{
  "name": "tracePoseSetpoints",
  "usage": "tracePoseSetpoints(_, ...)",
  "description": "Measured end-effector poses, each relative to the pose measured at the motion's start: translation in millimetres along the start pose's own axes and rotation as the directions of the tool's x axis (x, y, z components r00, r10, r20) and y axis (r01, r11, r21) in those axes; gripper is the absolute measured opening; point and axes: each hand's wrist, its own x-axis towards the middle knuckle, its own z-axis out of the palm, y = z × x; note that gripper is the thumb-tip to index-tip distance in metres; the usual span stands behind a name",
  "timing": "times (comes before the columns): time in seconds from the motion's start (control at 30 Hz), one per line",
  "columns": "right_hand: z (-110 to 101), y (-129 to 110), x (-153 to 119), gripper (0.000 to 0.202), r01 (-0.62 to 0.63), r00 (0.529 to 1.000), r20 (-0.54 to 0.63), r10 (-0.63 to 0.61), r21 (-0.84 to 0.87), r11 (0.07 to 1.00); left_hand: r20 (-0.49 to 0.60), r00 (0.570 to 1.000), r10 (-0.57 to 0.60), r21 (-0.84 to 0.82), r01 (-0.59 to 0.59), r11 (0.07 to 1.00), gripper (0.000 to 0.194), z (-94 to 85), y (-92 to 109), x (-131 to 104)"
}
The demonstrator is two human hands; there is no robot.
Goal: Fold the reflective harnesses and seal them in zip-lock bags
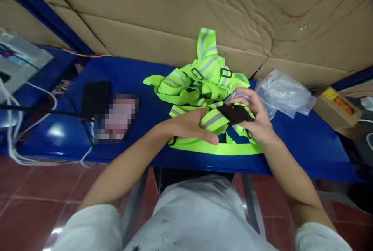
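Pale shirt (204,216) foremost | left hand (194,123) closed around striped lime strap (215,122), right hand (259,121) gripping black piece (235,114), at blue table (303,146) | apparently partway: one section gathered, lime webbing heap (175,82) behind lying loose, unfolded

From the head view I note: L hand (196,123) fingers mostly hidden behind the strap w/ grey stripe (215,121); can't confirm finger contact. R hand (256,117) partly covers the black piece (237,114); its full outline n/v. Phone-like item (121,117) pixelated, content unreadable. Grey unit (23,58) cut off at L edge. Carton (336,115) contents blurred, ID n/a. Both sleeves partly out of frame, btm.
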Motion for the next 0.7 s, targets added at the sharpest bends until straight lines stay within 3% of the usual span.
tracePoseSetpoints(0.13, 2.5, 9.7, -5.0, 0.074, 0.006, 0.998, -0.058, -0.008, -0.025, 1.000, -0.179, 0.978, 0.110, 0.080, -0.097, 0.992, 0.056, 14.8, -0.7, 7.4)
tracePoseSetpoints(0.27, 5.2, 10.9, -4.3, 0.078, 0.059, 0.991, -0.114, -0.076, -0.143, 0.988, -0.350, 0.909, 0.227, 0.081, -0.212, 0.974, 0.042, 22.3, -7.4, 15.5)
tracePoseSetpoints(0.43, 5.3, 5.3, -2.2, 0.097, 0.083, 0.994, -0.051, -0.094, -0.183, 0.980, -0.354, 0.897, 0.264, -0.036, -0.295, 0.955, 0.044, 23.0, -17.1, 19.9)
tracePoseSetpoints(0.53, 2.4, 3.9, -2.0, 0.101, 0.098, 0.995, 0.005, -0.098, -0.077, 0.992, -0.296, 0.899, 0.321, -0.108, -0.366, 0.924, 0.046, 24.2, -17.9, 19.4)
tracePoseSetpoints(0.7, -10.6, 0.9, -4.8, 0.096, -0.001, 0.996, 0.084, -0.012, 0.150, 0.989, -0.230, 0.931, 0.283, -0.252, -0.338, 0.907, 0.043, 27.0, -15.7, 16.6)
